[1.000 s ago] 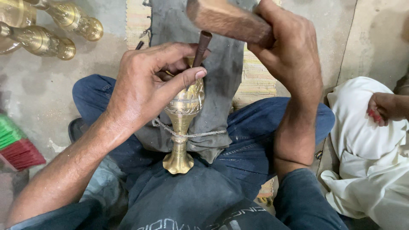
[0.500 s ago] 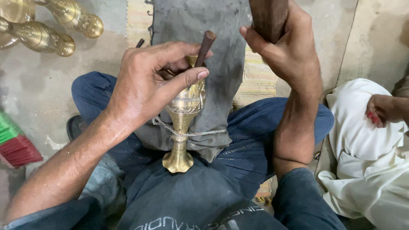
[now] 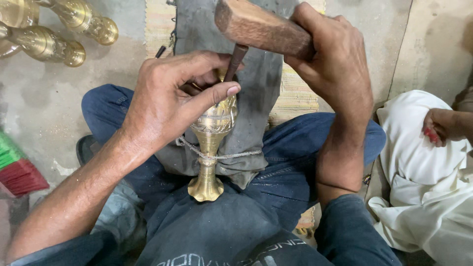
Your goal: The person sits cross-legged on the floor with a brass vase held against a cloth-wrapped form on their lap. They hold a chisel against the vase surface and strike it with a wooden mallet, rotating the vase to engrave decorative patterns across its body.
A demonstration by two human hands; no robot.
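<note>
**Punch and mallet at work on a brass vase**

The brass vase [image 3: 211, 143] is lying across the lap of a seated person in blue trousers, its flared foot pointing toward the person's body and its bowl pointing away. It is resting on a grey cloth [image 3: 256, 88] and a thin cord [image 3: 217, 156] is crossing its narrow stem. The left hand [image 3: 172, 98] is curling over the bowl of the vase, thumb and fingers pinching a slim dark punch [image 3: 235, 58] whose tip is meeting the metal beneath the fingers. Directly above the vase, the right hand [image 3: 335, 64] is closing in a full fist around a wooden mallet [image 3: 261, 27]; the mallet's face is sitting just on the head of the punch. Beyond the vase, under the cloth, a striped woven mat [image 3: 295, 93] is showing. To the upper left of the vase, more brass vases [image 3: 64, 32] are lying on the concrete floor [image 3: 44, 108]. To the left of the vase, a red and green object [image 3: 15, 167] is showing at the picture's edge. To the right of the vase, another person in white clothing [image 3: 423, 162] is sitting, one hand [image 3: 441, 125] resting on the knee.
</note>
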